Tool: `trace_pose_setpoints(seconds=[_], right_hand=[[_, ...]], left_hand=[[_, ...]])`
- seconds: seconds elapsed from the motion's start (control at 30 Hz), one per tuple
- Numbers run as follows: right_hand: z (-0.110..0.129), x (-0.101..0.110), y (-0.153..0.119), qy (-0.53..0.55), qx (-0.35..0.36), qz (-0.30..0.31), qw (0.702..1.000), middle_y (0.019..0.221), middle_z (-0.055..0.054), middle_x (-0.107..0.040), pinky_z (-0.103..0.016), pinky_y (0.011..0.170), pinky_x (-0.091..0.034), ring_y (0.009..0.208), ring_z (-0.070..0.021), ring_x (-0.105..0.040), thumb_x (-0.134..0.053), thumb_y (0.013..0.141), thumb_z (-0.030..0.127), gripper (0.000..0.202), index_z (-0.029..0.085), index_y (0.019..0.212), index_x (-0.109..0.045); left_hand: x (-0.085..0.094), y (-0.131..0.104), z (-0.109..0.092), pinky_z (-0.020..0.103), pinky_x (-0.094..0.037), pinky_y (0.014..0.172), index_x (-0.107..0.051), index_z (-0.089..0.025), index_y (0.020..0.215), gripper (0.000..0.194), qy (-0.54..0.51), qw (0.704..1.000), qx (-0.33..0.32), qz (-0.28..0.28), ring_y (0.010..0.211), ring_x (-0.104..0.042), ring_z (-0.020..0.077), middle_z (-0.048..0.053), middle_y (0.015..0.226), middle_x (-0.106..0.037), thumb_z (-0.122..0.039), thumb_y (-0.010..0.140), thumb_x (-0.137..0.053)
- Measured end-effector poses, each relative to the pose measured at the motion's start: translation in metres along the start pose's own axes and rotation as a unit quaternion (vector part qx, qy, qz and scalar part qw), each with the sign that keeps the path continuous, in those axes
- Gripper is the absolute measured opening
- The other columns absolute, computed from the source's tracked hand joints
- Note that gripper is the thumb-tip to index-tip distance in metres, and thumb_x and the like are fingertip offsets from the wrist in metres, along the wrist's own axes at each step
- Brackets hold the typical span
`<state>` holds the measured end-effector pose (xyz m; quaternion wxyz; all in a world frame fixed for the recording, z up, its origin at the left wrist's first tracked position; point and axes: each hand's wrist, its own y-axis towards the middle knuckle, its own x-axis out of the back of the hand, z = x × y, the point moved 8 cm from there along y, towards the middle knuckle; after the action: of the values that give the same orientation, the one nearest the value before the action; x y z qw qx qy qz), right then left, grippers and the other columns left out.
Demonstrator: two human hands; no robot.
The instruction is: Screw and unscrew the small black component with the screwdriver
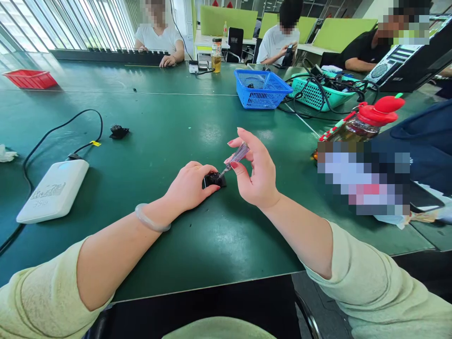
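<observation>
My left hand (pixel 190 185) grips a small black plastic part (pixel 213 180) and holds it down on the green table (pixel 148 263). Its thumb and fingers close on the part's left side and cover some of it. Between the thumb and fingers of my right hand (pixel 259 174) is a small screwdriver (pixel 238 155) with a clear purplish handle. The screwdriver slants down to the left, and its tip meets the top of the black part. Whether the tip sits in a screw is too small to tell.
Left of my hands lie a white box-shaped device (pixel 54 190) with a black cable and another small black piece (pixel 119 132). Ahead stand a blue basket (pixel 261 89) and a green basket (pixel 321 92) of cables. A red-lidded bottle (pixel 363 122) is at right. Several people sit beyond.
</observation>
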<state>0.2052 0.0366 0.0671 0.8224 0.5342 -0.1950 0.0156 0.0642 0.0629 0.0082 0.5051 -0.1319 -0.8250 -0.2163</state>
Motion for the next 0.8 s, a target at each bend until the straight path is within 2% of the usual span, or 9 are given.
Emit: trace_pose_setpoints(seconds=[0.53, 0.67, 0.8], right_hand=[[0.006, -0.001, 0.001, -0.001, 0.025, 0.015, 1.0, 0.117, -0.005, -0.065, -0.039, 0.077, -0.063, 0.082, -0.0166, -0.064, -0.041, 0.097, 0.016, 0.052, 0.031, 0.147, -0.038], [0.011, 0.0, 0.002, -0.002, 0.045, 0.009, 0.999, 0.113, -0.004, -0.065, -0.036, 0.074, -0.063, 0.082, -0.0155, -0.064, -0.042, 0.096, 0.012, 0.051, 0.031, 0.143, -0.042], [0.011, 0.0, 0.001, 0.0, 0.047, 0.007, 0.999, 0.111, -0.003, -0.065, -0.036, 0.074, -0.063, 0.079, -0.0152, -0.064, -0.041, 0.097, 0.014, 0.049, 0.032, 0.143, -0.041]], left_hand=[[-0.001, 0.001, 0.0, 0.048, -0.049, 0.098, -0.068, -0.024, 0.112, 0.029, 0.005, 1.0, -0.002, 0.002, 0.11, -0.059, 0.0296, 0.006, 0.104, -0.073, -0.036, 0.085, -0.069], [-0.001, 0.001, 0.0, 0.049, -0.048, 0.099, -0.068, -0.023, 0.113, 0.03, 0.01, 1.0, -0.003, 0.004, 0.11, -0.059, 0.03, 0.007, 0.105, -0.073, -0.035, 0.086, -0.069], [-0.001, 0.001, 0.0, 0.049, -0.048, 0.098, -0.068, -0.023, 0.113, 0.03, 0.006, 1.0, -0.002, 0.003, 0.11, -0.059, 0.0299, 0.006, 0.105, -0.073, -0.035, 0.086, -0.069]])
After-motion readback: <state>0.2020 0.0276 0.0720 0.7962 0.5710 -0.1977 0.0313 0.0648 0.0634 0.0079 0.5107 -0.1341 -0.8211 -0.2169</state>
